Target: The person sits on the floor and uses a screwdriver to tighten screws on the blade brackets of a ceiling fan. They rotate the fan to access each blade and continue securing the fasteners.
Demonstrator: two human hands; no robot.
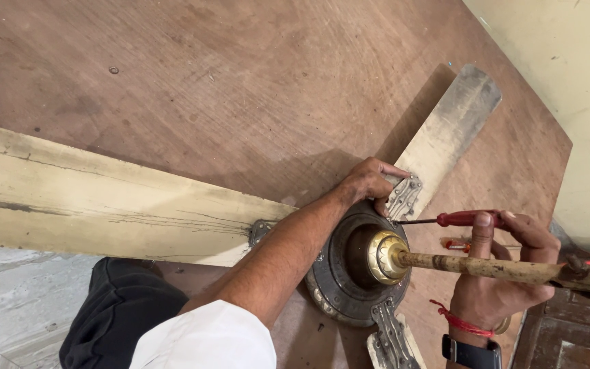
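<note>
fan (349, 273) on board (240, 82); screwdriver (445, 219) right of bracket (404, 197)

One head view, looking steeply down

We look from close above onto the brown wooden surface (240, 75), its far corner at upper right.
</note>
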